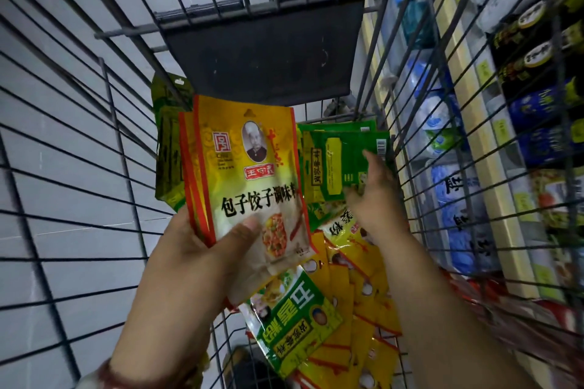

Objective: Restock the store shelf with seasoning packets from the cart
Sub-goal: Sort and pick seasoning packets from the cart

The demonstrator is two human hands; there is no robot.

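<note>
My left hand point(202, 259) grips a small stack of yellow seasoning packets point(249, 174) with red edges, held upright above the wire cart point(94, 142); the thumb presses the front packet. My right hand point(376, 196) reaches down into the cart with fingers spread, touching green seasoning packets point(341, 164) at the far end. More yellow packets point(357, 309) and a green-and-yellow packet point(290, 325) lie loose on the cart bottom. A few green packets point(167, 142) lean against the cart's left wall behind the stack.
The cart's dark folding seat flap point(265, 50) hangs at the far end. Store shelves point(474, 110) to the right hold blue-and-white bags and dark bottles with yellow price tags. Pale floor tiles point(63, 104) show through the left wires.
</note>
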